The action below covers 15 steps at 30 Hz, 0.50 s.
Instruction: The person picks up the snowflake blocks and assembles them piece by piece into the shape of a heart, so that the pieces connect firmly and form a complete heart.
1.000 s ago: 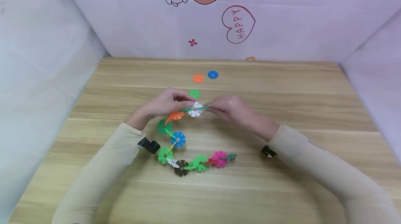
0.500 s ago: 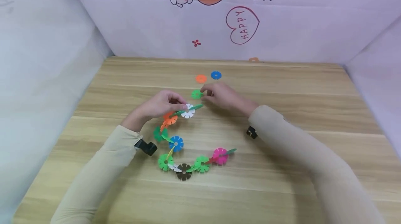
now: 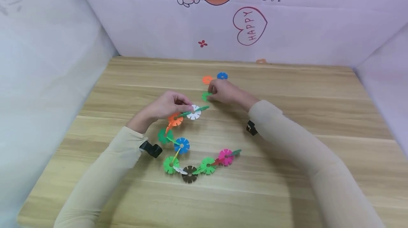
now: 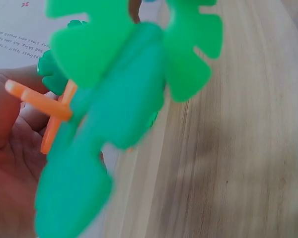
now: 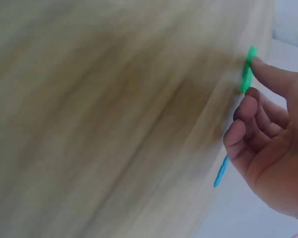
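Observation:
A chain of slotted plastic interlocking discs curves over the table, its green, brown and pink discs (image 3: 226,157) at the near end. My left hand (image 3: 167,107) pinches the chain near its far end, thumb by the white disc (image 3: 193,112). Beyond that sticks out a dark green disc (image 3: 202,108). Close up in the left wrist view, green discs (image 4: 124,94) of the chain cover part of the hand. My right hand (image 3: 224,91) has its thumb and fingertips at a loose light green disc (image 3: 205,96), pinching its edge; the right wrist view shows this green disc (image 5: 248,69) edge-on.
An orange disc (image 3: 207,80) and a blue disc (image 3: 222,75) lie farther back, just beyond my right hand. The wooden table (image 3: 287,114) ends at a white printed cloth (image 3: 302,26) behind, with cloth at both sides.
My right hand has let go of the chain's end and moved up to the loose green disc, which has shifted slightly right. The left hand keeps its hold on the chain.

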Available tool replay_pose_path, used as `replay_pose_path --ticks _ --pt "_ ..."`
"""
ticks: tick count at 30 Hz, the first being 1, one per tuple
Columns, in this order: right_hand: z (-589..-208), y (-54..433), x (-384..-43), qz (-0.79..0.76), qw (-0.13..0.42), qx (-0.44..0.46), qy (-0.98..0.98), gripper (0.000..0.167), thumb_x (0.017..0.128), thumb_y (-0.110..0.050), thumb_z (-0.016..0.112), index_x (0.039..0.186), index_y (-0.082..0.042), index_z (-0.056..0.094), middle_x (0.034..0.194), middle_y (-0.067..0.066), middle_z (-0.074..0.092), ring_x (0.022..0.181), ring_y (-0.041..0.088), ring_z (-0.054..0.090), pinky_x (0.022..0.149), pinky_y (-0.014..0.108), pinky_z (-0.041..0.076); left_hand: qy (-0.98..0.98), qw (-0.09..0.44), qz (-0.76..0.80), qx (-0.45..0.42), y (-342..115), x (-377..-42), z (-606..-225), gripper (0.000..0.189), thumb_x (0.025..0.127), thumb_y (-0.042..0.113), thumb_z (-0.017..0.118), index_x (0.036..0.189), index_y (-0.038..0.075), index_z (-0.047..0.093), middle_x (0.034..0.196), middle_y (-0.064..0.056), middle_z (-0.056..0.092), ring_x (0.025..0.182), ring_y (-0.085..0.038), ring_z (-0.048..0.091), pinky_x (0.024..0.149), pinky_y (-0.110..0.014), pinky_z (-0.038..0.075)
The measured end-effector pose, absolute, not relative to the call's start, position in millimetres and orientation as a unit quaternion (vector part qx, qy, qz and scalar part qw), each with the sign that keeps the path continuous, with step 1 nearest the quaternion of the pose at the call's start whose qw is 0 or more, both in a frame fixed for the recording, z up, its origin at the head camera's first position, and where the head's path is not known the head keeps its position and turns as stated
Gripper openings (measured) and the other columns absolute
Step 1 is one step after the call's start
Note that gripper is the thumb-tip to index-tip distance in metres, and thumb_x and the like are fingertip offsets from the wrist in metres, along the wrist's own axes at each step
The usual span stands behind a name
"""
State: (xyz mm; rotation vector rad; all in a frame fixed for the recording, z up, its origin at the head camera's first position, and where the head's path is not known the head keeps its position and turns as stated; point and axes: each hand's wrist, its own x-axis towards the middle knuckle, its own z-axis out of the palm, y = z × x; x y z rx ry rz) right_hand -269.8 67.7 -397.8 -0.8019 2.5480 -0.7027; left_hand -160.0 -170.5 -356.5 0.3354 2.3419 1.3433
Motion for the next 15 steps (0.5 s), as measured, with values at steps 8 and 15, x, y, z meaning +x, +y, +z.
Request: replay_pose_path --ticks 8,15 --pt "-395.9 113.1 -244.4 -0.334 0.213 -0.268 0.878 0.017 0.1 -0.019 0.073 0.096 -0.003 0.067 0.085 0.007 0.064 0.076 0.018 0.054 0.067 0.029 0.047 0.844 0.218 0.476 0.116 -155.7 -164.6 -357.4 0.016 0.1 0.013 0.072 0.109 0.001 0.077 0.097 -0.005 0.075 0.081 -0.017 0.057 0.069 -0.024 0.048" --pt "-388.9 147.6 -198.9 -0.478 0.235 -0.223 0.817 0.026 0.107 -0.02 0.063 0.095 0.003 0.069 0.082 0.017 0.067 0.065 0.015 0.054 0.057 0.023 0.045 0.847 0.221 0.466 0.127 -143.4 -167.7 -354.3 0.017 0.1 0.016 0.073 0.109 0.003 0.078 0.093 -0.004 0.072 0.075 -0.017 0.051 0.064 -0.024 0.043"
